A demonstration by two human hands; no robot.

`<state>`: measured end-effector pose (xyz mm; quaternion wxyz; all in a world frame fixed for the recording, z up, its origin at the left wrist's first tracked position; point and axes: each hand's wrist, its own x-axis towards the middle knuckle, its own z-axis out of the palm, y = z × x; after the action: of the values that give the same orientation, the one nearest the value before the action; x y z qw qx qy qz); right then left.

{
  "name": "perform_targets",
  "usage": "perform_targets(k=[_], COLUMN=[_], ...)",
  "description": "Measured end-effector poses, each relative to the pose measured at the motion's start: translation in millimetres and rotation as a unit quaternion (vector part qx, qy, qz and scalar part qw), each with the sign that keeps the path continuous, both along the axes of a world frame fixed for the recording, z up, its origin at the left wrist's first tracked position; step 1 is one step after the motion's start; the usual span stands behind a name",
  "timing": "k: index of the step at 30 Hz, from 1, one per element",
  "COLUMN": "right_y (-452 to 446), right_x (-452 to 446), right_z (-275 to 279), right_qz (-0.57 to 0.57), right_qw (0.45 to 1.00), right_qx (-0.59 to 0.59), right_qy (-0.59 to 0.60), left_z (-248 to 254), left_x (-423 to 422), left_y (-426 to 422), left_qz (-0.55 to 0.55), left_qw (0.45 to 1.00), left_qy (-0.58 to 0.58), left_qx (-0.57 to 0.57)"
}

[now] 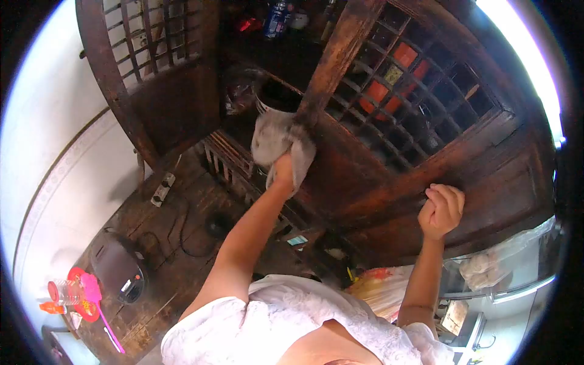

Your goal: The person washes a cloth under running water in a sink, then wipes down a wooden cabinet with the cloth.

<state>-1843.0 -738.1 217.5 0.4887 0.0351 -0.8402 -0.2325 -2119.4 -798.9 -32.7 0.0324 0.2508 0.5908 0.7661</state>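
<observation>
"Grey cloth [274,137], bunched up in the middle of the frame. Which hand has it?"

"The left hand [283,169]. It's gripping the cloth, with the fabric folded over the fingers, so I can't tell how they're placed underneath."

"And the right hand [444,210]?"

"Right of centre, by the lower panel of the lattice door [365,179]. The fingers are curled in loosely, and I see nothing in them. Whether it touches the wood, I can't tell."

"What's just beyond the cloth?"

"A round container [260,104], dark inside, at the upper centre, just beside the door's edge. The cloth overlaps it in view; contact isn't clear."

"So what could go wrong?"

"If the cloth snagged on the container's rim, a sharp pull might tip it. And the wood looks worn, so a rough edge could catch the weave."

"Anything else?"

"The door. If it swung while the left hand was at its edge, the fingers might get pinched."

"And the lower left?"

"A power strip [162,189] lies on the wooden desk [137,213]. Were the cloth wet, drips reaching those sockets would be a hazard, but I can't tell if it's damp."
</observation>
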Motion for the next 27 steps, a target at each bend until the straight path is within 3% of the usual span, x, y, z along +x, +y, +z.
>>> perform_targets(k=[1, 2, 4, 5, 6, 7, 9, 12, 14, 15, 16, 17, 18, 19, 20, 22, 23, 24, 25, 26, 27], right_y=[0.1, -0.8, -3.4, -2.2, -1.0, -0.7, 2.2, 0.9, -21.7, -45.3, -60.7, -91.2, -96.6, -96.6, -99.7, -91.4, -91.9, -76.4, -77.4, -56.1, -62.3], right_x=[0.4, 1.2, 0.0, -4.0, -2.5, 0.6, 3.5, 0.5, -19.5, -43.7, -69.0, -89.5, -109.5, -133.4, -155.0, -173.7, -176.6, -190.1, -193.7, -206.2, -206.3], right_z=[-0.9, -1.1, 1.1, 0.5, -1.2, -1.6, -1.4, -2.9, -13.4, -18.5, -34.1, -33.6, -57.6, -77.5, -86.9, -45.6, -3.0, 28.9, 69.4, 102.4, 138.0], right_qz=[-0.001, 0.0, -0.02, -0.007, -0.016, -0.024, -0.008, 0.007, 0.0, 0.092, 0.118, 0.08, 0.11, 0.169, 0.256, 0.207, 0.13, 0.146, 0.116, 0.097, 0.083], right_qw=[1.0, 1.0, 1.0, 1.0, 1.0, 1.0, 1.0, 1.0, 0.995, 0.978, 0.955, 0.937, 0.908, 0.837, 0.808, 0.831, 0.895, 0.959, 0.976, 0.974, 0.961], right_qx=[-0.008, -0.01, 0.007, 0.007, 0.012, 0.018, 0.013, -0.005, -0.074, -0.184, -0.271, -0.319, -0.365, -0.461, -0.49, -0.489, -0.41, -0.244, -0.165, -0.067, 0.068], right_qy=[0.002, 0.004, 0.004, 0.013, 0.01, 0.003, 0.001, 0.011, 0.06, 0.019, -0.032, -0.12, -0.177, -0.243, -0.203, -0.168, -0.118, 0.005, 0.085, 0.192, 0.257], left_z=[35.1, 52.5, 53.2, 33.3, 3.9, -37.6, -44.9, -0.5, 27.8, 55.1, 73.8, 92.9, 110.6, 119.7, 116.1, 162.0, 222.7, 256.4, 284.8, 286.2, 321.1], left_x=[-6.4, -15.1, -17.6, -23.7, -28.8, -31.0, -18.9, -14.1, -8.0, 1.9, 13.9, 22.2, 27.4, 28.7, 21.0, 7.5, 11.2, 6.6, 3.7, -35.9, -28.9], left_y=[4.2, 8.4, 18.2, 28.3, 28.0, 18.0, -31.1, -99.6, -129.7, -140.5, -145.2, -149.1, -152.9, -153.9, -145.2, -134.2, -140.1, -133.7, -122.9, -78.3, -65.3], left_qz=[0.03, 0.087, 0.153, 0.119, 0.076, 0.204, 0.181, 0.041, -0.012, -0.046, -0.056, -0.068, -0.124, -0.179, -0.198, -0.21, -0.205, -0.159, -0.174, 0.065, 0.025], left_qw=[0.997, 0.988, 0.967, 0.992, 0.965, 0.975, 0.904, 0.906, 0.924, 0.937, 0.962, 0.961, 0.965, 0.956, 0.971, 0.975, 0.974, 0.985, 0.969, 0.813, 0.88], left_qy=[-0.033, 0.027, 0.087, -0.044, -0.173, 0.078, 0.19, 0.028, -0.083, -0.156, -0.13, -0.122, -0.171, -0.221, -0.132, -0.067, -0.098, 0.054, 0.171, 0.574, 0.467], left_qx=[-0.067, -0.126, -0.185, -0.001, 0.18, -0.033, -0.336, -0.419, -0.373, -0.31, -0.234, -0.238, -0.156, -0.071, -0.022, 0.013, -0.006, -0.027, 0.051, 0.079, 0.083])
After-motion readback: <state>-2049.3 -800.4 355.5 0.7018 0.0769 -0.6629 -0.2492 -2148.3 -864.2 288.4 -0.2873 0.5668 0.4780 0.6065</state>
